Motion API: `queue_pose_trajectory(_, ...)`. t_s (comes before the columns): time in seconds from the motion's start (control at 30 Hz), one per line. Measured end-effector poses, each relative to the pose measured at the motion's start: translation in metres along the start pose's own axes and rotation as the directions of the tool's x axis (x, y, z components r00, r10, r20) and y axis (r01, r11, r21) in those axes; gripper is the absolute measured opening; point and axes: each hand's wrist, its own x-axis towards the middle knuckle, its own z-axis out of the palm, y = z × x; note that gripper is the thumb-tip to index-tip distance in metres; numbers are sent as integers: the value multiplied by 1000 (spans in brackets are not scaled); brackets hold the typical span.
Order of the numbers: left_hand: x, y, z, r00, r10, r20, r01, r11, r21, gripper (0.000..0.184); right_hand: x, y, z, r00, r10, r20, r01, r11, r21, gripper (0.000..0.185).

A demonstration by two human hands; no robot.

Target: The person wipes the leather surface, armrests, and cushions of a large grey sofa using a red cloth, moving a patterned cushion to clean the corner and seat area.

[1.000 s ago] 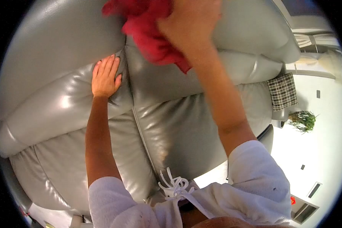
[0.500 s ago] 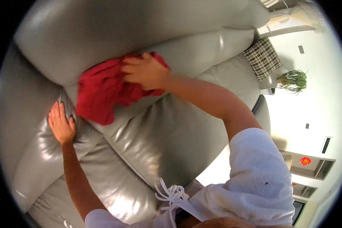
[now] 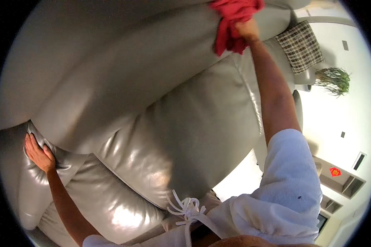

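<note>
A grey leather sofa (image 3: 210,123) fills most of the head view. My right hand (image 3: 248,29) reaches to the top, its fingers closed on a crumpled red cloth (image 3: 231,35). The cloth hangs in loose folds against the sofa's backrest (image 3: 165,45), and part of it runs near the frame's top edge. At the far left, my left hand (image 3: 39,153) lies flat with its fingers stretched out on the sofa's left section, by the seam where the cushions meet. Nothing is in it.
A checked cushion (image 3: 301,47) leans at the sofa's far end. Beyond it stand a green potted plant (image 3: 334,80) and a white wall. Wall shelves (image 3: 344,183) with a red decoration (image 3: 335,171) are at the right.
My right hand has carried the red cloth up and to the right along the backrest. The cloth was spread flatter; now it is bunched. My left hand stays pressed on the sofa.
</note>
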Motion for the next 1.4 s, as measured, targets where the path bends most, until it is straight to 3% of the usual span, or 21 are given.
queue_pose_trajectory(0.13,4,0,3,999,27,-24,-28,998,-49,54,-21,40,2,999,52,12,-53,956,287,21)
queue_pose_trajectory(0.2,2,0,0,1000,10,-15,-11,998,-66,53,-32,62,39,988,152,1,-109,705,701,13)
queue_pose_trajectory(0.23,-1,-2,2,1000,2,-6,-3,999,-45,52,-33,90,62,969,182,164,-231,458,859,11)
queue_pose_trajectory(0.3,-3,-4,4,1000,13,-17,-14,998,-62,52,-56,54,53,964,164,211,-248,254,935,10)
queue_pose_trajectory(0.33,-4,-5,3,999,-22,23,24,997,-72,56,-90,3,19,985,148,89,-135,334,933,10)
queue_pose_trajectory(0.43,-11,-6,1,980,-140,144,149,987,-53,66,-128,-55,20,972,233,-35,-75,447,892,20)
queue_pose_trajectory(0.5,-10,-3,-1,974,-163,158,176,982,-67,68,-153,-108,11,962,7,-274,174,754,633,33)
queue_pose_trajectory(0.53,-11,0,-3,968,-180,174,191,980,-49,68,-165,-136,7,923,-130,-362,294,846,446,40)
queue_pose_trajectory(0.63,-10,0,-1,975,-158,155,172,982,-77,67,-209,-233,4,874,-142,-465,314,895,316,58)
queue_pose_trajectory(0.7,-8,3,-2,974,-156,163,174,980,-101,65,-241,-303,-25,924,-203,-324,294,920,259,63)
queue_pose_trajectory(0.77,-9,4,-2,976,-151,155,171,977,-130,63,-275,-362,-43,932,-251,-260,322,905,279,61)
queue_pose_trajectory(0.83,-9,3,-1,983,-146,113,163,972,-166,63,-310,-400,-51,936,-339,-99,353,898,263,58)
queue_pose_trajectory(0.9,-8,3,-1,986,-135,103,152,971,-184,62,-348,-427,-49,862,-503,-58,501,829,249,54)
queue_pose_trajectory(0.97,-9,2,-3,986,-133,102,149,973,-174,62,-397,-447,-33,719,-688,99,651,716,251,42)
queue_pose_trajectory(1.0,-9,3,-4,986,-134,103,149,977,-155,62,-423,-454,-16,569,-805,168,741,590,319,33)
queue_pose_trajectory(1.07,-8,4,-2,989,-130,73,140,976,-166,62,-484,-463,28,347,-926,147,845,377,379,22)
queue_pose_trajectory(1.1,-8,3,0,991,-122,61,131,977,-168,62,-504,-469,47,293,-953,77,887,301,349,19)
queue_pose_trajectory(1.17,-11,0,5,993,-113,38,118,977,-180,61,-486,-500,41,240,-928,283,840,345,418,17)
queue_pose_trajectory(1.23,-12,-2,6,995,-97,-14,91,967,-239,59,-471,-516,40,114,-917,381,883,270,385,22)
queue_pose_trajectory(1.33,-9,1,1,995,-96,-7,93,973,-210,59,-450,-513,24,80,-892,445,891,264,370,19)
queue_pose_trajectory(1.4,-9,0,0,997,-80,-21,73,974,-215,59,-442,-495,31,136,-919,369,872,289,396,21)
